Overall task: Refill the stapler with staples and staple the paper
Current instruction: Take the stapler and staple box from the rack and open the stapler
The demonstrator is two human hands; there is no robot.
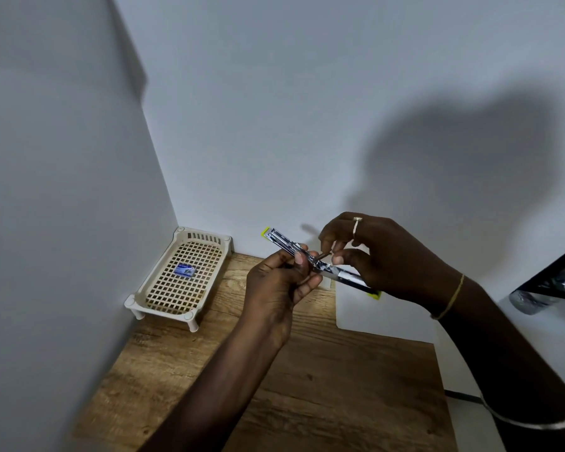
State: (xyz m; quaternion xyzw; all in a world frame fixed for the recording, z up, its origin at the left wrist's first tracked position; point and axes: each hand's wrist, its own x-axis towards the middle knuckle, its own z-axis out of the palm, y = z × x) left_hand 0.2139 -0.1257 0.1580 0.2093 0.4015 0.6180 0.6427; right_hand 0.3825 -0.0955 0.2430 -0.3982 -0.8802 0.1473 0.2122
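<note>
A person holds a stapler (320,261) in the air above a wooden table (323,386), opened out flat into one long metal strip with yellow-green tips at both ends. The left hand (279,283) grips the stapler near its middle, fingers wrapped around it. The right hand (372,256), wearing a ring, pinches something small at the stapler's hinge between thumb and fingertips; what it pinches is too small to make out. A sheet of white paper (349,308) lies on the table just below the hands. To the left, in the corner against the white wall (307,93), stands a cream plastic basket (157,298) on short legs, with a small blue staple box (184,269) lying inside it.
</note>
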